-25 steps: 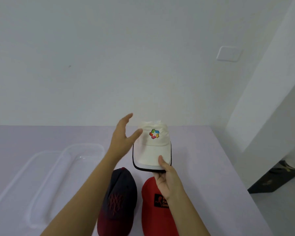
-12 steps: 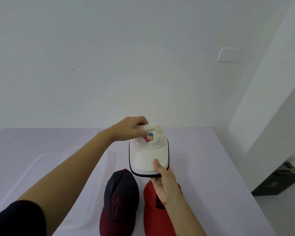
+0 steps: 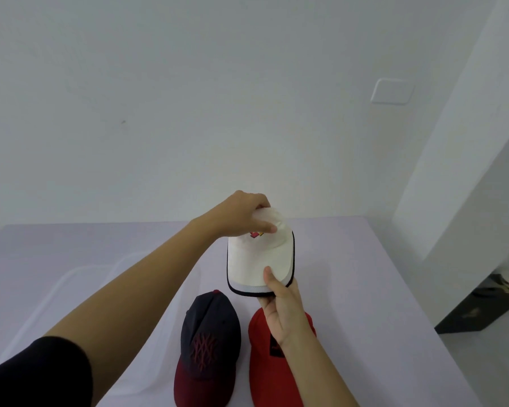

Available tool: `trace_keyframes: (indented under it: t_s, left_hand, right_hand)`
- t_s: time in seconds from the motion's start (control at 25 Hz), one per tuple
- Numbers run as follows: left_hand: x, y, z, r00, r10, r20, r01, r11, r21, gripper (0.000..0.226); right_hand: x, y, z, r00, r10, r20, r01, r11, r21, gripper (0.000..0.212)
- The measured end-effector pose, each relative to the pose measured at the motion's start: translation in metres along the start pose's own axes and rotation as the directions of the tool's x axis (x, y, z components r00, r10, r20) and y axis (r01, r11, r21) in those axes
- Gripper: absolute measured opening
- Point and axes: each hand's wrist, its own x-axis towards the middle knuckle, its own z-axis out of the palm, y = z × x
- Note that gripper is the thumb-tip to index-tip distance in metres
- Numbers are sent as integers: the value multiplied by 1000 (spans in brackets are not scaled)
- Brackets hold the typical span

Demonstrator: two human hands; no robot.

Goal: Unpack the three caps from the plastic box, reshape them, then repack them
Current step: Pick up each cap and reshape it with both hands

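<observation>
A white cap with a black-edged brim and a coloured logo is held up above the table. My right hand pinches the front of its brim from below. My left hand grips the crown from above, with the thumb across the logo. On the table below lie a navy cap with a dark red brim and, to its right, a red cap partly hidden by my right forearm. The clear plastic box sits on the table at the left, mostly behind my left arm.
The pale lilac table ends at a right edge near a white wall corner. A dark object stands on the floor beyond that edge. A white wall plate is on the back wall.
My left hand went from open beside the white cap to gripping its crown. The cap has dipped slightly and its crown is now pressed and creased under the fingers.
</observation>
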Motion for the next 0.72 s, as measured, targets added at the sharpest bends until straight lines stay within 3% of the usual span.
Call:
trace_keyframes:
  t_s: [0.16, 0.32, 0.6, 0.72]
  left_hand:
    - [11, 8, -5, 990, -89, 112, 72, 987, 142, 36]
    - [15, 17, -12, 944, -243, 222, 203, 961, 185, 47]
    - [19, 24, -18, 940, -213, 266, 161, 966, 201, 30]
    - [20, 26, -23, 924, -264, 276, 209, 955, 212, 35]
  right_hand:
    - [-2, 6, 4, 1000, 5, 23, -5, 1000, -14, 57]
    - [-4, 10, 3, 997, -21, 77, 27, 997, -75, 66]
    - [-4, 0, 4, 992, -5, 129, 16, 996, -86, 69]
    - [-4, 3, 5, 988, 10, 154, 3, 996, -84, 69]
